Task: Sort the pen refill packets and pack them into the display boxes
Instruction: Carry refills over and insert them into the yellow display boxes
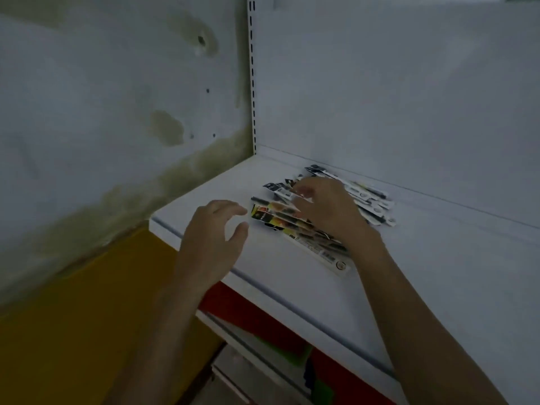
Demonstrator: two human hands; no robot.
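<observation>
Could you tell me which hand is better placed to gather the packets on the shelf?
Probably the right: the right hand rests on the pile of packets, while the left hand hovers open beside it.

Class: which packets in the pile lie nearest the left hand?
The orange-and-yellow packets at the pile's front; their ends almost meet the left hand. The black-and-white packets lie farther back.

Dim, flat, bluish light; no clear source or hard shadows. Soft focus throughout, fingers smeared. Wide-angle bowing at edges. Lower corners darkest.
</observation>
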